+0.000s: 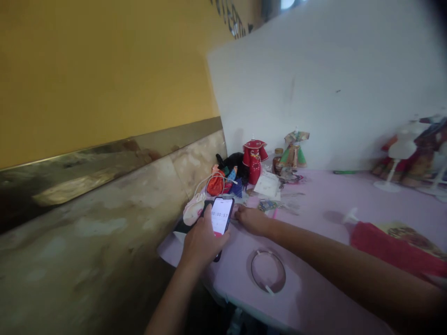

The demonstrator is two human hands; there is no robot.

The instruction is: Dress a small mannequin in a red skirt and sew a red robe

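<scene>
- The left hand (202, 239) is closed around a black smartphone (220, 215), gripping its lower half, with the lit screen showing a timer at 00:00:57. The phone sits over the near corner of a lilac desk (314, 200).
- The phone should handle as light and stiff, its glass face probably slippery; its long edges offer the safest hold.
- The right hand (253, 221) lies open and relaxed on the desk, apparently holding nothing, just beside a small printed paper packet (267, 205).
- Behind the hands stand a red embroidered miniature dress (254, 160), a crumpled orange cloth pouch (215, 184) under a thin white cable, and a square of white paper (268, 184).
- A thin metal wire ring (268, 251) lies nearer, below the right hand, and a red fabric piece (380, 246) lies further right.
</scene>
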